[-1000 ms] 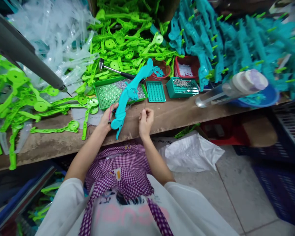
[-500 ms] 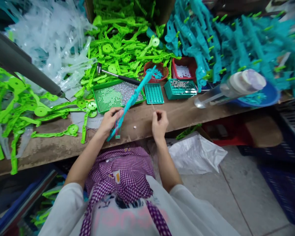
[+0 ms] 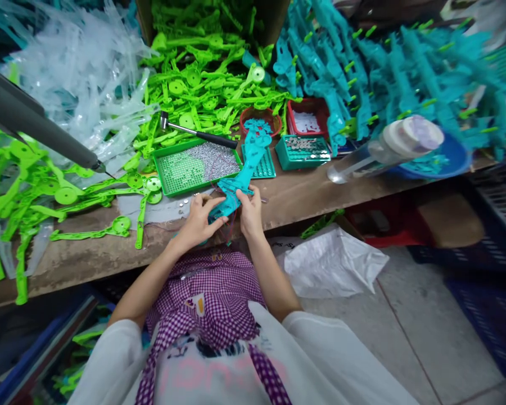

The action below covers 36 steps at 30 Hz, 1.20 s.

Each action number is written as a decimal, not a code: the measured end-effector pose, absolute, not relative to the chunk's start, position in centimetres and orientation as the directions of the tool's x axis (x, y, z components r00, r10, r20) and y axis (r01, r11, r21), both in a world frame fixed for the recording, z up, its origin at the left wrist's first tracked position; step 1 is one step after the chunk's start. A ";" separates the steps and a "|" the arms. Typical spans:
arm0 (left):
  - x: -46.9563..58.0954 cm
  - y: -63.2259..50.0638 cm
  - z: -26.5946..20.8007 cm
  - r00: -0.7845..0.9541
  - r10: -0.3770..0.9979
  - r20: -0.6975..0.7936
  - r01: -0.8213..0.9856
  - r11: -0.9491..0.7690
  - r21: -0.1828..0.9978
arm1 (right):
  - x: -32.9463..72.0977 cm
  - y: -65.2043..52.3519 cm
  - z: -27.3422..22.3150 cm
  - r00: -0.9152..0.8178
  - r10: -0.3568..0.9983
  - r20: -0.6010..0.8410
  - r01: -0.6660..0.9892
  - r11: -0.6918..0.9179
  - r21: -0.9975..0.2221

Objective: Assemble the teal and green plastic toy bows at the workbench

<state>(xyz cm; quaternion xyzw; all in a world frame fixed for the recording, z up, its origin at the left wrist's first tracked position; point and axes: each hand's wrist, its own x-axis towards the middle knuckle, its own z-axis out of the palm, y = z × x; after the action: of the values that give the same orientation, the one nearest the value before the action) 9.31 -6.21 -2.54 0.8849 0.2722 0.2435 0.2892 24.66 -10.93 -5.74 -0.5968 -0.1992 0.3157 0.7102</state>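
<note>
Between my hands lies a teal plastic shell (image 3: 253,149), long and narrow, its inner side with ribs facing up. My left hand (image 3: 197,221) grips its near left end, thumb on top. My right hand (image 3: 250,212) is closed on its right edge, and a thin rod-like tip (image 3: 263,199) juts out beside those fingers; its kind cannot be made out. Thin reddish wires (image 3: 231,225) hang from the shell's near end. Small round metal discs (image 3: 183,207) rest on a grey cloth (image 3: 152,209) left of my left hand.
A green tray (image 3: 177,191) of small metal screws, a hammer (image 3: 200,134), a teal box (image 3: 302,162) and a clear bottle (image 3: 362,160) stand behind my hands. Lime green parts (image 3: 181,84) and teal shells (image 3: 320,62) are heaped beyond. A grey power screwdriver (image 3: 46,121) reaches in from the left.
The teal shell has turned from edge-on to flat, inner side up. My right hand has moved left and now grips it too. Discs on the cloth have come into view.
</note>
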 end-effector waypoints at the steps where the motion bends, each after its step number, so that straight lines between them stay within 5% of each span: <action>1: 8.6 -5.6 -2.3 0.731 0.628 0.266 0.371 -0.693 0.618 | 24.4 -10.8 -5.7 0.744 0.664 -0.073 -0.184 0.099 -0.978; 9: 3.1 -3.0 -2.2 0.436 0.793 0.426 0.571 -0.610 0.550 | 23.7 -9.7 -5.6 0.808 0.589 -0.002 -0.123 0.166 -0.978; 21: 0.8 -4.2 -3.3 0.502 0.811 0.300 0.583 -0.574 0.575 | 24.4 -10.2 -5.3 0.811 0.583 0.060 -0.011 0.118 -0.993; 30: -0.2 -4.4 -5.2 0.442 0.797 0.412 0.470 -0.597 0.650 | 24.5 -7.1 -1.0 0.781 0.595 0.189 0.047 0.246 -0.968; 36: -0.8 -4.5 -4.3 0.306 0.791 0.529 0.575 -0.597 0.560 | 24.7 -5.7 -0.3 0.742 0.621 0.251 0.109 0.258 -0.960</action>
<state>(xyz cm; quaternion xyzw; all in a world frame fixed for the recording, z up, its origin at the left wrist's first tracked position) -0.80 -4.53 -4.27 0.7969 0.4286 0.4041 0.1341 24.74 -5.70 -0.31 -0.5830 -0.3129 0.1757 0.7289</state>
